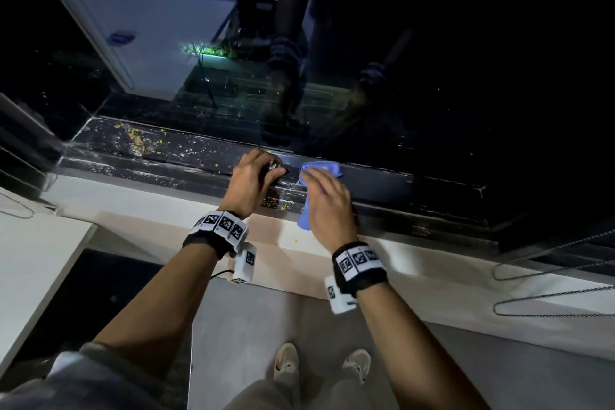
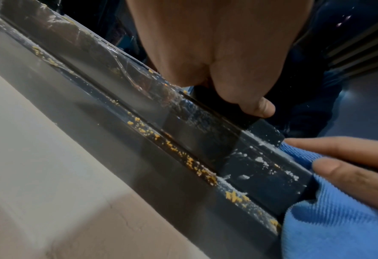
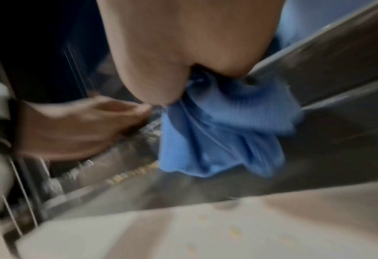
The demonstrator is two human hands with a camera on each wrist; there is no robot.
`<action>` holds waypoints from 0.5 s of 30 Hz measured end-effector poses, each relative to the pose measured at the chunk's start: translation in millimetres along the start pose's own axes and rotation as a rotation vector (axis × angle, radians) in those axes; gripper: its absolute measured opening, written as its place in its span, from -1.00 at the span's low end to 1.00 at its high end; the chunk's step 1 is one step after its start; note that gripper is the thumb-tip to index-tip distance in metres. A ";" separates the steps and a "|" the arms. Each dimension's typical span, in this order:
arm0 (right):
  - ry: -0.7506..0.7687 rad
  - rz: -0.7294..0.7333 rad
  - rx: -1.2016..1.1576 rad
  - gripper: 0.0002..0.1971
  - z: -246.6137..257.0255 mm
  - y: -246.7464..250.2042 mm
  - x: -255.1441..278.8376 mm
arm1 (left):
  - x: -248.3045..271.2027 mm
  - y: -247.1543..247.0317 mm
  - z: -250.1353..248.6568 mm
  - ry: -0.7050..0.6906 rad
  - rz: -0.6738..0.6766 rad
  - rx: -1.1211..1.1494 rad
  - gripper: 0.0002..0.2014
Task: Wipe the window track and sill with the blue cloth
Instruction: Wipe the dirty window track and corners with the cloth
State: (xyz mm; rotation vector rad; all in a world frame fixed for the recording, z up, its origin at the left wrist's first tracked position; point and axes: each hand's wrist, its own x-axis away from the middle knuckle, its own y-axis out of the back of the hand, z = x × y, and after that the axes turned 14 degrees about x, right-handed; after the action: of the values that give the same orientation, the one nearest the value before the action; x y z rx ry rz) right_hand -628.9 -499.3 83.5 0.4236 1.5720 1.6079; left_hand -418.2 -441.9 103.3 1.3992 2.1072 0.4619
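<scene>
The dark window track [image 1: 186, 160] [image 2: 205, 140] runs below the glass, strewn with yellow crumbs [image 1: 136, 138] [image 2: 183, 157] and white dust. My right hand [image 1: 326, 200] [image 3: 183, 43] lies flat on the blue cloth [image 1: 321, 167] [image 2: 338, 224] [image 3: 217, 140] and presses it onto the track; its straight fingers [image 2: 350, 168] rest on the fabric. Just left of it, my left hand [image 1: 256, 173] [image 2: 228, 61] [image 3: 72, 126] grips a small black object with a shiny round end [image 1: 273, 165], held against the track. The pale sill [image 1: 299, 240] [image 2: 39, 157] [image 3: 205, 227] lies in front.
The dark glass pane [image 1: 399, 76] stands right behind the track. A white tabletop [image 1: 33, 260] is at the left. Blind bead chains [image 1: 549, 276] lie on the sill at the right, and another chain [image 1: 16, 210] at the far left. My feet [image 1: 286, 363] stand on grey floor.
</scene>
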 end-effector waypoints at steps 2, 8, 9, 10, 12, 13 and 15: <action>0.053 -0.013 0.016 -0.44 4.7 -2.0 3.4 | 0.1 1.9 0.3 -0.007 0.007 -0.004 -0.60; -0.012 -0.050 0.315 -0.53 -73.6 19.7 26.7 | 0.2 3.1 -1.2 0.002 0.013 -0.024 -0.56; -0.043 -0.070 0.330 -0.54 -92.2 25.2 38.1 | 0.4 2.8 -0.9 0.004 0.010 -0.027 -0.58; -0.078 -0.091 0.322 -0.55 -108.1 34.1 47.3 | 0.4 2.5 -1.1 0.006 0.006 -0.027 -0.60; -0.217 -0.076 0.254 -0.56 -124.3 44.9 51.7 | -0.3 1.4 -1.1 0.010 -0.001 -0.028 -0.65; -0.283 -0.066 0.232 -0.57 -120.4 43.3 45.8 | -0.9 1.0 -1.2 0.014 -0.004 -0.027 -0.66; -0.244 -0.060 0.212 -0.55 -89.6 32.0 24.4 | -0.2 0.7 -1.7 0.024 -0.007 -0.022 -0.68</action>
State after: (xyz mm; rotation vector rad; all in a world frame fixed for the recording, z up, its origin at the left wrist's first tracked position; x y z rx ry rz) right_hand -719.4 -536.5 91.8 0.6543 1.5558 1.2962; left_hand -418.7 -441.7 105.2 1.3805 2.1188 0.4993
